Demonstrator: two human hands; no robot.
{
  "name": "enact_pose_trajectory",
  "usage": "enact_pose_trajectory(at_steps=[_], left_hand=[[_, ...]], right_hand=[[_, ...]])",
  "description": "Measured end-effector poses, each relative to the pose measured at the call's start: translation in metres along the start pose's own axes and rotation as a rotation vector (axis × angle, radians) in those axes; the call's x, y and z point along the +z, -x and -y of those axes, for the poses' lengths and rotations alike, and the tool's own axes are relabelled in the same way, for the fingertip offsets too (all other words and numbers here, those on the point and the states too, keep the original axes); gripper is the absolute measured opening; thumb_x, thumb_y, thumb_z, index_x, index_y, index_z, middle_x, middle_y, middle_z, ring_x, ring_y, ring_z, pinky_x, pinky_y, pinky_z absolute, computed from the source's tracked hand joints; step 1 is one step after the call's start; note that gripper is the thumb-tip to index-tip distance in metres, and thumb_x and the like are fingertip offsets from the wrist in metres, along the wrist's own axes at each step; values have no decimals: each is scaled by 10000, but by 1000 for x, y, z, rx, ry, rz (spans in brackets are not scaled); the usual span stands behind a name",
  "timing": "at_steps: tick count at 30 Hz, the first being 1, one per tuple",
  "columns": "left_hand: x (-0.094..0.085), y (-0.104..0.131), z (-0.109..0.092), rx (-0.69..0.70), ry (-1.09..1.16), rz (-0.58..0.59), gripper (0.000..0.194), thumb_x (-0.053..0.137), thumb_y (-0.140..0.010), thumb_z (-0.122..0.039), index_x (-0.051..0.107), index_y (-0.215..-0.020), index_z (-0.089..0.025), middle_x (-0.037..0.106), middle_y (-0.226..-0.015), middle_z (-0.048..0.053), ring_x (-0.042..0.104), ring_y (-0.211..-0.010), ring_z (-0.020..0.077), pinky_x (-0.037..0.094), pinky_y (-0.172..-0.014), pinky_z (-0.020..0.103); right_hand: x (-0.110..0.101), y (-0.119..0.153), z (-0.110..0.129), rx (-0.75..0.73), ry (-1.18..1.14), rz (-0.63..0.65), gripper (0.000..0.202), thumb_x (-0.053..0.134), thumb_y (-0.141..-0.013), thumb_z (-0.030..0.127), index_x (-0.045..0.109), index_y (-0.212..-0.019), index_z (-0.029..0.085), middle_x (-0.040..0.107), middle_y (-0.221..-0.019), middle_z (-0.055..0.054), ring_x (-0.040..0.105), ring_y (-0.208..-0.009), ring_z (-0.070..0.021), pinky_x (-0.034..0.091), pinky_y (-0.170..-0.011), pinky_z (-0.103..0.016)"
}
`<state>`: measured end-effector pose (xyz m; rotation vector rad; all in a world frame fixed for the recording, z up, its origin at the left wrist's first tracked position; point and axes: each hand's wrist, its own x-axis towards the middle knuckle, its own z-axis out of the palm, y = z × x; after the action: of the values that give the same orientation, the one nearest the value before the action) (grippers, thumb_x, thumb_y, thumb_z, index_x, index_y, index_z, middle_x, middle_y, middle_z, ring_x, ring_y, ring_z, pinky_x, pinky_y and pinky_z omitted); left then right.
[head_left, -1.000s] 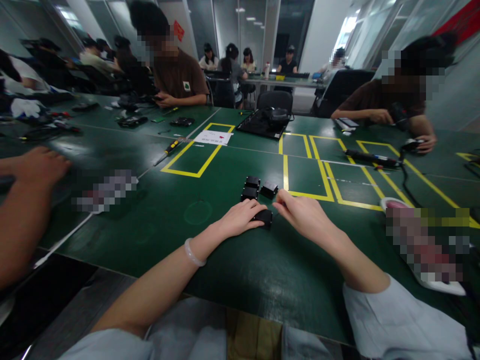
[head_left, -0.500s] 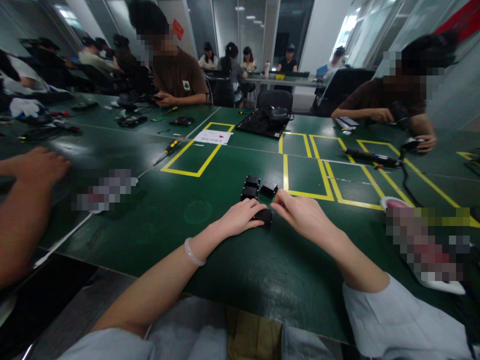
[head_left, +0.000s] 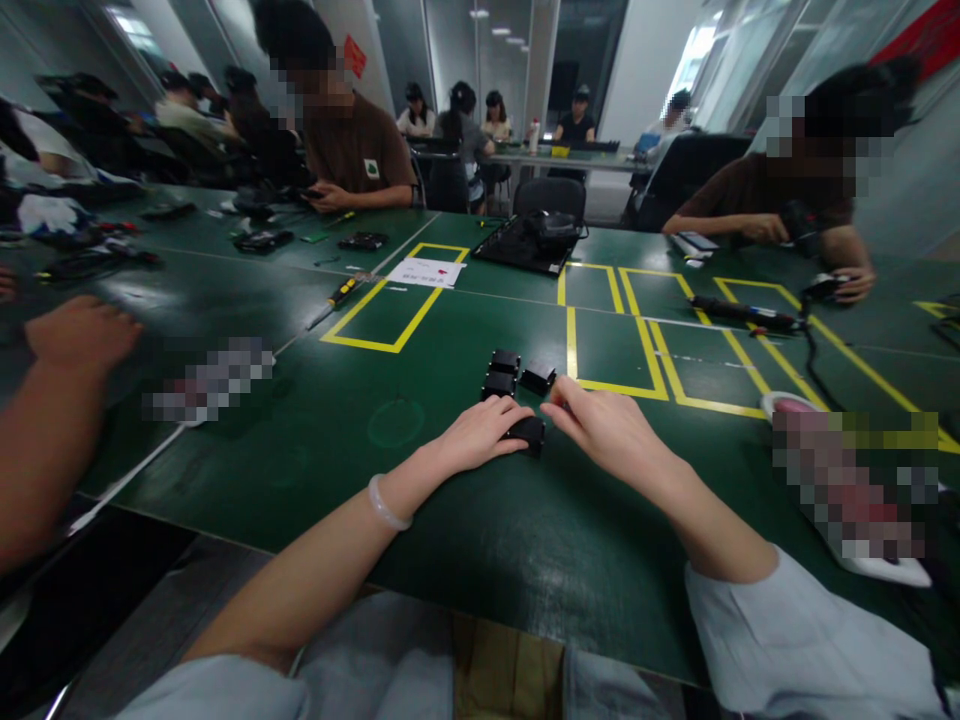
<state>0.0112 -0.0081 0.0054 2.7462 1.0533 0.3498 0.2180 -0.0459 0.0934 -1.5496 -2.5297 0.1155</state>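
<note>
My left hand [head_left: 481, 435] rests on the green table [head_left: 315, 450], its thumb and fingers closed around a small black rectangular block [head_left: 531, 434]. Close to that block's right side is my right hand [head_left: 604, 420], with its fingers curled into a pinch. Whatever may be between those fingertips is hidden. Just beyond my left fingers, two similar black blocks [head_left: 501, 381] lie end to end. Another black block [head_left: 538, 375] sits at an angle beside them, near my right fingertips.
Power strips lie to the left [head_left: 214, 385] and right [head_left: 847, 490]. Beyond are a yellow-black screwdriver [head_left: 341, 292], a paper sheet [head_left: 425, 273], yellow tape outlines and a black panel [head_left: 510, 250]. A co-worker's arm [head_left: 75, 340] rests at left; other people sit across.
My hands and the black blocks stay practically where they were. At the left edge, a bit of another person's hand has come into view.
</note>
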Motion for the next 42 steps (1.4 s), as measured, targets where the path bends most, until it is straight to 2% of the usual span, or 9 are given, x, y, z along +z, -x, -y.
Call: enact_pose_trajectory(at_steps=[8, 14, 22, 28, 37, 42], left_hand=[[0, 1, 0, -2, 6, -1, 402, 515, -937, -438, 453, -1285, -246, 535, -1131, 57, 519, -981, 210, 443, -847, 323], [1, 0, 1, -5, 3, -1, 425, 507, -937, -455, 443, -1299, -242, 540, -1125, 60, 520, -983, 216, 443, -843, 330], [2, 1, 1, 1, 0, -4, 404, 512, -936, -449, 459, -1278, -242, 533, -1139, 61, 515, -995, 216, 444, -851, 326], [2, 0, 1, 1, -2, -4, 414, 515, -934, -453, 453, -1280, -235, 537, -1117, 57, 518, -995, 218, 445, -853, 327], [-1, 0, 0, 1, 11, 7, 397, 502, -941, -442, 457, -1283, -245, 533, -1133, 64, 517, -994, 220, 444, -845, 333], [1, 0, 0, 3, 12, -4, 404, 499, -941, -450, 453, -1285, -244, 536, -1125, 62, 516, -999, 220, 441, -854, 337]], right_hand=[[-1, 2, -1, -11, -44, -22, 186, 362, -924, 268, 462, -1063, 195, 638, -749, -17, 567, -612, -147, 252, -533, -245], [0, 1, -1, -16, -8, -12, 260, 317, -964, 388, 494, -981, 199, 635, -700, -30, 580, -630, -168, 236, -528, -250], [-1, 2, -1, -36, -57, -17, 205, 368, -918, 262, 455, -1090, 191, 646, -760, -21, 571, -623, -151, 256, -535, -248], [2, 0, -2, -22, -18, -19, 229, 360, -954, 385, 491, -996, 203, 643, -719, -22, 579, -628, -163, 230, -523, -246], [0, 2, -3, -28, -65, -8, 214, 346, -917, 275, 468, -1070, 190, 619, -708, -21, 536, -582, -142, 233, -520, -249], [0, 2, -2, -14, -72, -30, 212, 365, -914, 295, 459, -1073, 190, 627, -733, -23, 554, -601, -147, 242, -522, -247]])
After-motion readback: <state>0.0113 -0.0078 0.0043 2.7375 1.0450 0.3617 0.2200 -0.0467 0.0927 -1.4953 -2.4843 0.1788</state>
